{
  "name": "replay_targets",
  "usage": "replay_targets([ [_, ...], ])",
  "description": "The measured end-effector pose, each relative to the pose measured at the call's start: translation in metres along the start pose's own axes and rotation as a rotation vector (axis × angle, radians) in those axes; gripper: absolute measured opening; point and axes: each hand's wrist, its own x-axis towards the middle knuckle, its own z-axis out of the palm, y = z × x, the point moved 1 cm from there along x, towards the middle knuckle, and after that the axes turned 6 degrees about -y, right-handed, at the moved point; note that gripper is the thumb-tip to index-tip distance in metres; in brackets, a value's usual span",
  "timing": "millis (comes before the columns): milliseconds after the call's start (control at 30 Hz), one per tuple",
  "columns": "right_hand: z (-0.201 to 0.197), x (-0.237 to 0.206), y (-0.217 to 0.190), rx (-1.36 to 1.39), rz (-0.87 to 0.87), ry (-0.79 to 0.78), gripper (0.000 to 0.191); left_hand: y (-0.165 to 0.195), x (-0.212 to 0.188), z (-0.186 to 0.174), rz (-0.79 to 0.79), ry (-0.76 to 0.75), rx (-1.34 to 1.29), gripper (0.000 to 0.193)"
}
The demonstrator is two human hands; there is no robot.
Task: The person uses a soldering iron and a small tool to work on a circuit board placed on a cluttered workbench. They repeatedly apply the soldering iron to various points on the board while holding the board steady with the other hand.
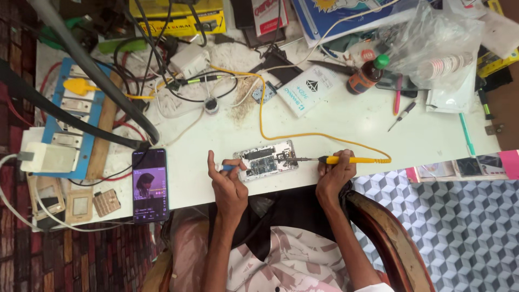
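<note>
Right hand (334, 176) grips the yellow iron (346, 160), tip on the opened phone (266, 160) at table (335, 116) centre; left hand (227, 181) at nine o'clock pinches a blue tool (228, 167). Lit phone (150, 185) lies further left.

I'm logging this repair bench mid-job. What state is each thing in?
Opened phone: back off, board exposed.
Soldering iron: in right hand, tip on the board.
Left hand: grips a small blue tool.
Second phone: screen lit.
Brown bottle: capped, lying down.
</note>
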Motion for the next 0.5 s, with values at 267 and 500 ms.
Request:
replay_targets([
  [267,-0.0021,-0.0026,0.0032,-0.025,-0.002,-0.032,0.030,-0.0004,-0.0011,-0.0003,0.024,-0.010,0.033,0.061],
  [500,0.0027,-0.0047,-0.0025,-0.060,-0.007,-0.028,0.030,0.0037,-0.0007,-0.0008,0.074,-0.009,0.041,0.061],
])
